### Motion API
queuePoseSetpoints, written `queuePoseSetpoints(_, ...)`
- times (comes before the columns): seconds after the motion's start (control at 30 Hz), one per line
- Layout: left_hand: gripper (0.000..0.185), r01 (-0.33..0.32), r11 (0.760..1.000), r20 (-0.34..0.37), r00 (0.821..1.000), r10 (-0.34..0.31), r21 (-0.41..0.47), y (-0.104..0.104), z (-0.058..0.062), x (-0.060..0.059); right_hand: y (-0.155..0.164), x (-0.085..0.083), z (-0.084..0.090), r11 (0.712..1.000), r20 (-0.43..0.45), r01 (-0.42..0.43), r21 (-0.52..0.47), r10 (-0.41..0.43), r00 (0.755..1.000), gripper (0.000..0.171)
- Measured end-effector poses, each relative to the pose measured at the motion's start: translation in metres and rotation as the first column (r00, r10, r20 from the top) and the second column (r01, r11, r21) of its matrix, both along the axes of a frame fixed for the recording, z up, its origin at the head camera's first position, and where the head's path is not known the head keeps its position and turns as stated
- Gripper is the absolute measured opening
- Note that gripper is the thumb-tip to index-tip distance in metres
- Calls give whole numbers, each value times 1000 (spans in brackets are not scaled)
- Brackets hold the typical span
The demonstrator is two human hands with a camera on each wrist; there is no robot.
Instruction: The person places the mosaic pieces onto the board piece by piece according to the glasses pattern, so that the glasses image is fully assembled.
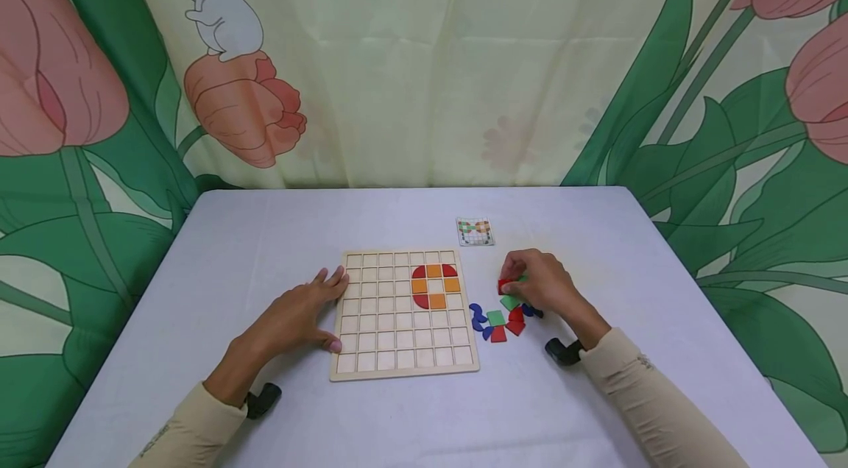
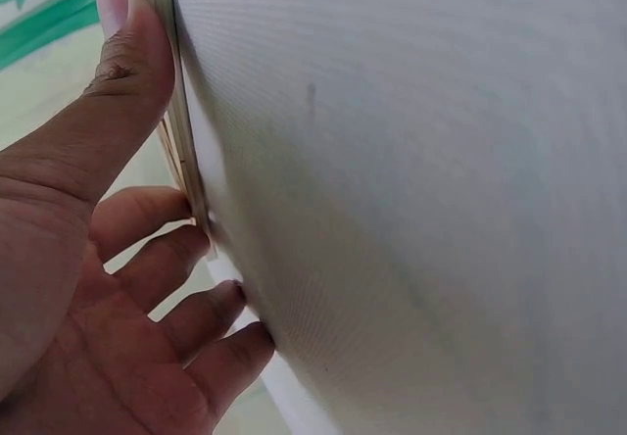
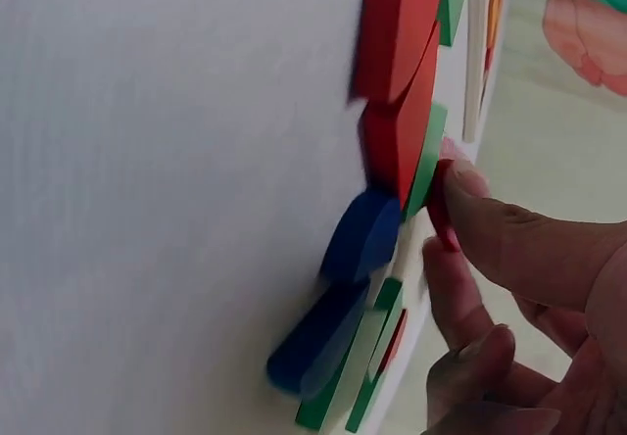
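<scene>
A wooden grid board (image 1: 404, 350) lies on the table, with red and orange pieces (image 1: 433, 285) forming a ring in its upper right cells. My left hand (image 1: 308, 313) rests flat against the board's left edge (image 2: 181, 131), fingers straight, thumb along the rim. To the right of the board lies a loose pile of red, green and blue pieces (image 1: 498, 322). My right hand (image 1: 536, 284) hovers over that pile and pinches a small red piece (image 1: 505, 285) between thumb and fingers (image 3: 439, 205). Red, blue and green pieces (image 3: 392, 141) fill the right wrist view.
A small pattern card (image 1: 475, 231) lies beyond the board, toward the table's far side. The table (image 1: 265, 232) is covered in pale cloth. A flower-print curtain (image 1: 424, 48) hangs behind it. Black wrist-camera mounts (image 1: 563, 352) sit by both forearms.
</scene>
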State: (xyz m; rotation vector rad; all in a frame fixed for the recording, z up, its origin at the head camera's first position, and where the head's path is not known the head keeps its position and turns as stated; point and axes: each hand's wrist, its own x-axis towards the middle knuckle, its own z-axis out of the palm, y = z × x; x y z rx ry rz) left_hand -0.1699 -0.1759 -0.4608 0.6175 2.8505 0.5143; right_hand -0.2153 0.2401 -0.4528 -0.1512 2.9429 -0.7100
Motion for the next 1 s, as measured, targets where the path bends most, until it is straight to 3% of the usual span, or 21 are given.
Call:
queuePoseSetpoints(0.23,118,2,1000,6,1000,-2,4,0,-1,0,-15,3,2,988,23,-23,-154,27,999,11)
queuePoseSetpoints(0.43,118,-2,1000,8,1000,2,1,-1,-2,0,-39,8,2,976,65,-43,-216,58,996,12)
queuePoseSetpoints(0.7,118,7,1000,-1,1000,-7,-3,-1,-2,-1,-64,11,-1,978,70,-62,-198,78,994,13)
queuePoseSetpoints(1.0,120,4,1000,8,1000,-4,-2,-1,-3,-1,-78,12,0,993,58,-68,-101,74,996,14)
